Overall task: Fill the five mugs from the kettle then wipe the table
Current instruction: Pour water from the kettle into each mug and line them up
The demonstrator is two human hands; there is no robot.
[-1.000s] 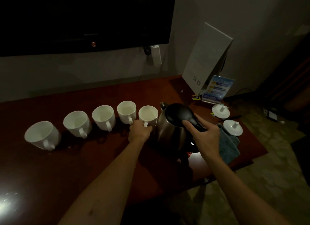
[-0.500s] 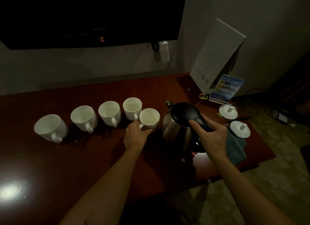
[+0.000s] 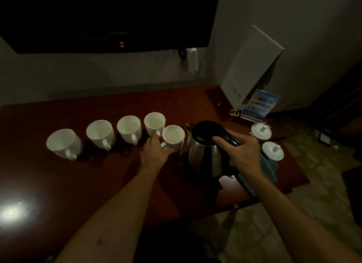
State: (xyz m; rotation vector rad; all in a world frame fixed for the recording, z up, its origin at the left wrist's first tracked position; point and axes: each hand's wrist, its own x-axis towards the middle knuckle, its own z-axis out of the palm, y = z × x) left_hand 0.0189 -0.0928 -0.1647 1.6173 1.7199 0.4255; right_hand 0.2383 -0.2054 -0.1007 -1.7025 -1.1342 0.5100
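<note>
Red table [image 3: 58, 184]: lids [image 3: 261, 131], cloth [image 3: 270, 170] beside kettle [image 3: 205, 154]

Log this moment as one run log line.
phase: before pour | left hand: holds rightmost mug by handle | right hand: grips kettle handle | kettle: upright | cloth: untouched

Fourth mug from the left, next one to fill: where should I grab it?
Take the fourth mug by its handle, coming from the near side. All the handles face you, and the left hand already holds its neighbour's handle close by.

Five mugs [image 3: 173, 137], one kettle [image 3: 205, 153], two lids [image 3: 261, 131].
</note>
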